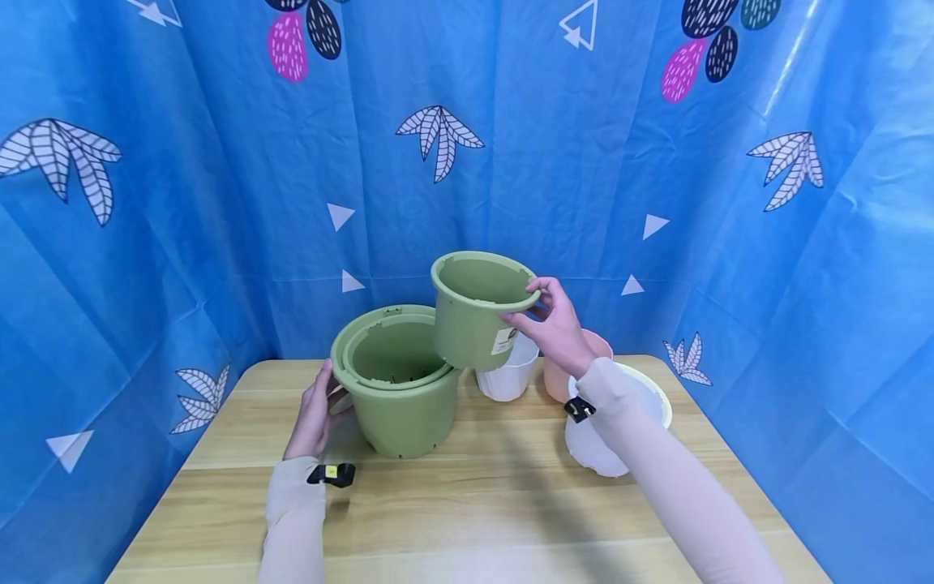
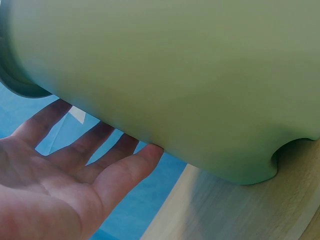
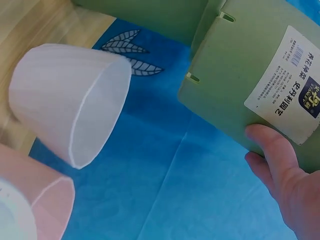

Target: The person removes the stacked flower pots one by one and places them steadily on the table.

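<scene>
A large green flower pot (image 1: 404, 422) stands upright on the table, with another green pot (image 1: 387, 349) nested inside it. My left hand (image 1: 314, 414) is at its left side; in the left wrist view the fingertips (image 2: 150, 152) touch the wall, fairly straight and spread. Above the nested pots' right edge, my right hand (image 1: 560, 328) holds a smaller green flower pot (image 1: 467, 324) by its rim, thumb outside and fingers over the edge. This pot tilts slightly and carries a white label (image 3: 287, 85). Whether its base touches the rim below cannot be told.
Behind the raised pot stands a white pot (image 1: 505, 383), with a pink pot (image 1: 556, 383) to its right. Nearer, a white pot (image 1: 594, 446) with a pale yellow rim (image 1: 662, 401) beside it sits under my right forearm. A blue patterned curtain (image 1: 569, 195) surrounds the wooden table (image 1: 452, 519).
</scene>
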The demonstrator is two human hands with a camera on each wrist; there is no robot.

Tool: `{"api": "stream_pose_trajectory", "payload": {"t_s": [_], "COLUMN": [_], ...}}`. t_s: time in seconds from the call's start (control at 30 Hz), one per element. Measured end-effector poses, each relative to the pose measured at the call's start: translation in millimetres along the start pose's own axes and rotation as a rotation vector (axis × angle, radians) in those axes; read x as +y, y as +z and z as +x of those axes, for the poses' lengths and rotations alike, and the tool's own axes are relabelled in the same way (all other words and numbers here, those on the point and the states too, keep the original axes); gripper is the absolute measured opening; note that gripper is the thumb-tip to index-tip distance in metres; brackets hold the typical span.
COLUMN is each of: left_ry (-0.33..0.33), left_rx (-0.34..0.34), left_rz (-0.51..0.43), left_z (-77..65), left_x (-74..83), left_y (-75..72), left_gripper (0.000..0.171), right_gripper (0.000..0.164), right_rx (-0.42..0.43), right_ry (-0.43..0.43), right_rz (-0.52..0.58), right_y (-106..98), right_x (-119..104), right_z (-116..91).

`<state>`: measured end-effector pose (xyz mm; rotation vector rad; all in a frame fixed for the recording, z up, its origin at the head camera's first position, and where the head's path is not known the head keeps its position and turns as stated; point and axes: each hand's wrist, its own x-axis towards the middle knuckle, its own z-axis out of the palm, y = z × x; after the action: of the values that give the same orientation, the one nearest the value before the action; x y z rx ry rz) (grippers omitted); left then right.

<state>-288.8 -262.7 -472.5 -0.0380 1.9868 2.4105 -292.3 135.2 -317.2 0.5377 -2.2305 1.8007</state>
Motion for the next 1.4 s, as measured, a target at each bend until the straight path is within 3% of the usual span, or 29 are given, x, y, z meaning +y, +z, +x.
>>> {"api": "stream_pose_trajectory", "payload": {"t_s": [0.33, 0.87, 1.4], "left_ry": [0.004, 0.0, 0.003], "left_rx": [0.016, 0.007, 0.012], "left_rz": [0.009, 0.001, 0.003], "left_z": [0.9, 3.4, 2.7], "left_x": [3.1, 4.4, -0.3], "left_y": [-0.2, 0.1, 2.0], "left_gripper": [0.08, 0.079, 0.077], "right_gripper": [0.066, 0.062, 0.061], "right_rx": [0.038, 0.096, 0.136], "right_ry": [0.041, 0.022, 0.091], "right_rz": [0.018, -0.025, -0.069], "right_y": [-18.7, -43.5, -34.8], "right_x": [9.2, 22.7, 52.9], "right_z": [-11.7, -37.8, -73.4]}}
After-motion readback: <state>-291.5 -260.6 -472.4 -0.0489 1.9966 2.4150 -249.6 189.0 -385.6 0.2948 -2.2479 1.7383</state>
